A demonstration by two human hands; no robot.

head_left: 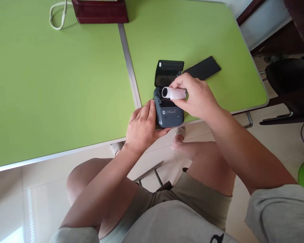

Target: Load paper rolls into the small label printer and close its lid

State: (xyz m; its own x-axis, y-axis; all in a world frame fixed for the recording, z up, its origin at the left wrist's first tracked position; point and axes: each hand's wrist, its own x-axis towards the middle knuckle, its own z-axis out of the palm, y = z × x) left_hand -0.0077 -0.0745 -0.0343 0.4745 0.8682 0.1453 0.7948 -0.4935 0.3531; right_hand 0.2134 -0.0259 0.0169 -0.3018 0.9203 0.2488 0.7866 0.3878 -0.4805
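A small dark grey label printer [169, 116] lies near the table's front edge with its lid [168, 72] swung up and back. My left hand [143, 126] grips the printer from its left side, fingers along the side and thumb at the front. Between the fingers and thumb of my right hand [195, 92] is a white paper roll [176, 93], held sideways just over the open compartment. The roll's dark hollow end faces left. Part of the compartment is hidden behind the roll and the right hand.
A black phone [204, 67] lies behind my right hand on the green table [66, 84]. A metal seam [129, 60] crosses the tabletop. At the back stands a dark red object [100, 13] with a white cord [63, 15]. To the right is a black chair [290, 82].
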